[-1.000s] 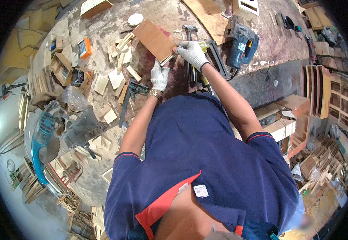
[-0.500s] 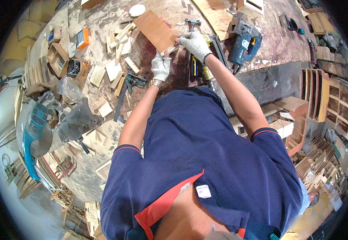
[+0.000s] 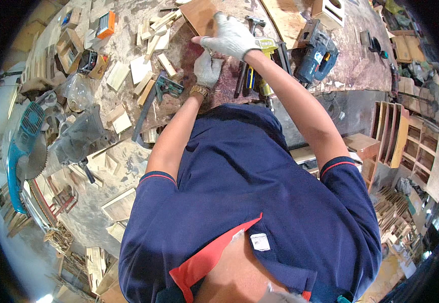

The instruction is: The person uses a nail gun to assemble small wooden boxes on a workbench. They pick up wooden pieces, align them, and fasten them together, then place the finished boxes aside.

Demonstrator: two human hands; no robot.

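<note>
A thin brown wooden board (image 3: pixel 198 19) is tilted up at the top middle, over the workbench (image 3: pixel 229 81). My right hand (image 3: pixel 233 39), in a white knitted glove, grips its near right corner, thumb to the left and fingers along the right edge. Just below the board, my gloved left hand (image 3: pixel 208 70) has its fingers curled together. What lies in those fingers, if anything, is hidden. Right of my hands are a hammer (image 3: pixel 254 22) and a yellow-green power tool (image 3: pixel 266 45). A dark green staple gun (image 3: pixel 170 87) lies left of my left wrist.
Loose wood offcuts (image 3: pixel 141 69) lie to the left, with an orange box (image 3: pixel 106 24) beyond. A blue jigsaw (image 3: pixel 318 58) rests on the bench at right. A teal circular saw (image 3: pixel 26 136) with an exposed blade stands far left. Wooden frames (image 3: pixel 388 134) are stacked at right.
My right hand has shifted left and up along the board, its thumb now stretched left. The board has moved up in view. My left hand has come away from its lower corner and curled.
</note>
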